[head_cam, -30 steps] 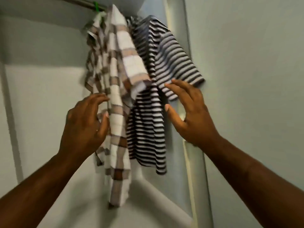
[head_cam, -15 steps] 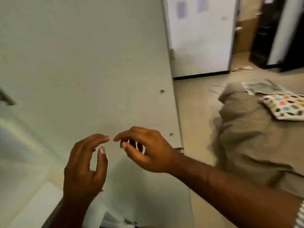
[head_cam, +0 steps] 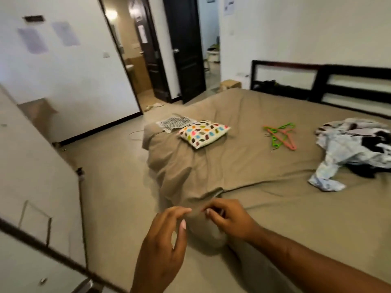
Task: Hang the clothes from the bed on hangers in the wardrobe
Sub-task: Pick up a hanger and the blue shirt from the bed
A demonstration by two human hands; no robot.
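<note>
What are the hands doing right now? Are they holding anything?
Left hand: open, fingers loosely curled, holding nothing.
Right hand: open, fingers loosely curled, nothing seen in it.

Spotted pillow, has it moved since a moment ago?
No. The spotted pillow still overlaps the checked cloth near the bed corner; only the camera turned.

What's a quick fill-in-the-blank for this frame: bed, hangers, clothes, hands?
1. The hangers lie on the bed, to the ____ of the pillow.
2. The left hand and the right hand both hold ____.
3. Of the pillow, the hangers and the pile of clothes, the one furthest right is the ____.

Missing words: right; nothing; pile of clothes.
</note>
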